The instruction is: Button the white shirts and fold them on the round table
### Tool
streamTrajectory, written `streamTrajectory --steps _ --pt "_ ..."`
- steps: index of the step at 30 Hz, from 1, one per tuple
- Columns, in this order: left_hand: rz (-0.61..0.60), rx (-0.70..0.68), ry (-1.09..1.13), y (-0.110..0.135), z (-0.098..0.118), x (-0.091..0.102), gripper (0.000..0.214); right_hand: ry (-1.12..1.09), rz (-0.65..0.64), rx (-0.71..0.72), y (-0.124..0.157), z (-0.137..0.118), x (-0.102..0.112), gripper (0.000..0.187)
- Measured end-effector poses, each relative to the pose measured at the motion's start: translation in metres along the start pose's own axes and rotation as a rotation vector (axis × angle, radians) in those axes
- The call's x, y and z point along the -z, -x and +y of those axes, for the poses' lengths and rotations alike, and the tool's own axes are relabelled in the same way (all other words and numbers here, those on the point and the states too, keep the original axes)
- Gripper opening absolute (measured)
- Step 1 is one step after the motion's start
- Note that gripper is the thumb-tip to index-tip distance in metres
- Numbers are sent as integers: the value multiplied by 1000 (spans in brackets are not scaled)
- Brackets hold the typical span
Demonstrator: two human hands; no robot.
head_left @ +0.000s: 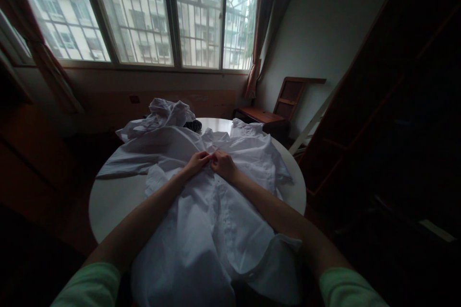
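Note:
A white button-up shirt (216,220) lies spread front-up over a round white table (111,196), its hem hanging over the near edge. My left hand (196,162) and my right hand (224,164) meet at the shirt's front placket near the chest. Both have their fingers pinched together on the cloth at the button line. What exactly sits between the fingertips is too small to make out.
A crumpled pile of white clothing (163,115) lies at the table's far side, with a dark object (192,125) beside it. A wooden chair or desk (277,115) stands at the back right under the window (144,9). Dark wooden furniture (396,105) fills the right.

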State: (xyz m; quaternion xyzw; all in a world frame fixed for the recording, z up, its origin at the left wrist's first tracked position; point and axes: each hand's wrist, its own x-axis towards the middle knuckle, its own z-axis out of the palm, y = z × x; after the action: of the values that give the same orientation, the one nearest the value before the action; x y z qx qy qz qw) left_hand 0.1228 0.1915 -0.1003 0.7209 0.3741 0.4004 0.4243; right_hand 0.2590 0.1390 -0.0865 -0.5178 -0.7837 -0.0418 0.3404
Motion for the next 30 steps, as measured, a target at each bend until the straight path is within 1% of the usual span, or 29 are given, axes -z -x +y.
streamTrajectory --steps 7,17,25,30 --pt "21 -40 3 -1 -3 0 33 -3 -4 11 0 -1 1 10" --pt "70 14 52 1 3 -2 32 -20 -1 32 0 -1 1 11" --pt "55 -23 42 1 0 0 32 20 -39 39 -1 0 1 12" --pt "64 -23 40 2 -1 -1 31 25 -53 70 -1 2 0 12"
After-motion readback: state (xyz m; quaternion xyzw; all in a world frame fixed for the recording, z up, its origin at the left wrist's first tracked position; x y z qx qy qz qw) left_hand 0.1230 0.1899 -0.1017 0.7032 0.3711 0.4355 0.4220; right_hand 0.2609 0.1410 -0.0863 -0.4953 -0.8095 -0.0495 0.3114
